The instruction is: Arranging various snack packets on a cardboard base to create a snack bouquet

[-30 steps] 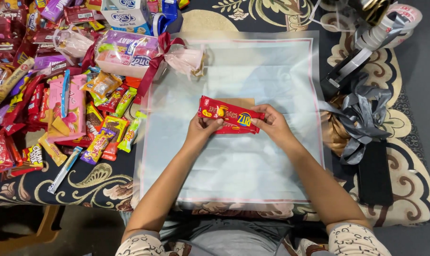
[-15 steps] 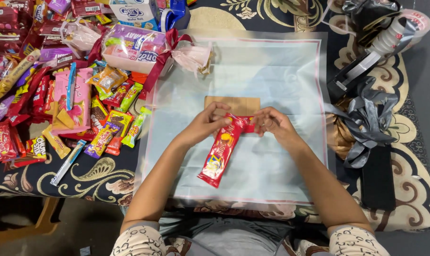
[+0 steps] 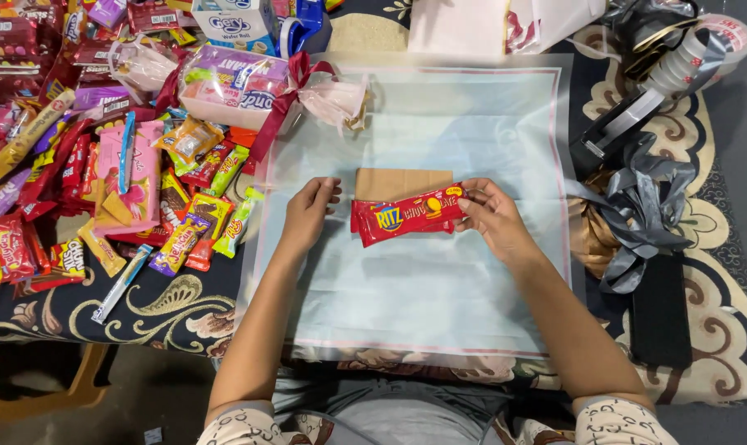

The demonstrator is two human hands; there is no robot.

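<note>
Spread over a patterned dark cloth, a pale translucent wrapping sheet (image 3: 423,305) carries a flat brown cardboard rectangle (image 3: 402,182), and against its near edge the right hand (image 3: 493,218) pinches a long red foil snack packet (image 3: 406,218) level, seemingly to line it up, while the left hand (image 3: 307,214) rests loosely open and empty beside the packet's left end, right of a heap of colourful sweet wrappers (image 3: 101,181).

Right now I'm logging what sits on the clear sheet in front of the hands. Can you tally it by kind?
Red snack packet: 1, held by the right hand
Brown cardboard piece: 1
Left hand holds nothing: 0
Total: 2
</note>
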